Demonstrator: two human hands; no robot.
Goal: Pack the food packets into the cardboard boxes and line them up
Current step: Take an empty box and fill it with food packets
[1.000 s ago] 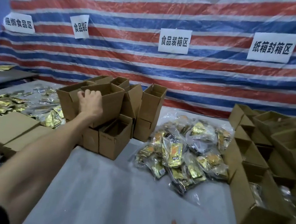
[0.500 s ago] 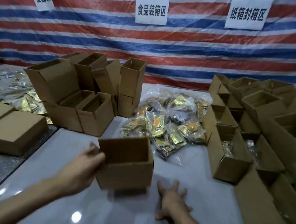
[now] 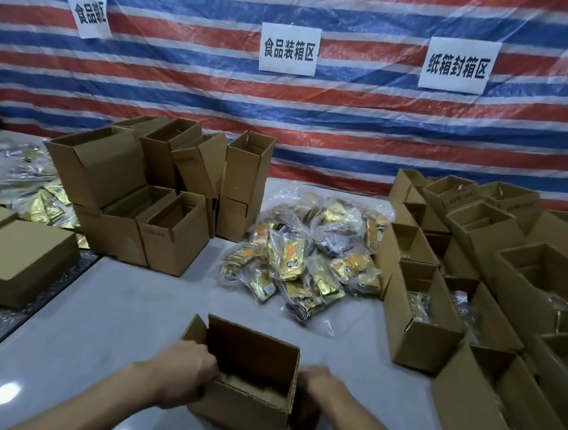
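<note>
On the table (image 3: pixel 130 308), the left hand (image 3: pixel 183 371) grips the box (image 3: pixel 243 415) by its left wall; the right hand (image 3: pixel 314 381) is beside its right wall, grip unclear.

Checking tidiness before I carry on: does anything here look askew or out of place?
Yes: in the stack of empty boxes at back left, one leaning box is tilted between its neighbours, and the top-left box sits crooked.

Striped tarp (image 3: pixel 184 85), three paper signs (image 3: pixel 286 69)

Box (image 3: pixel 247 412) now set down near; R hand (image 3: pixel 315 379) came up beside it.
</note>
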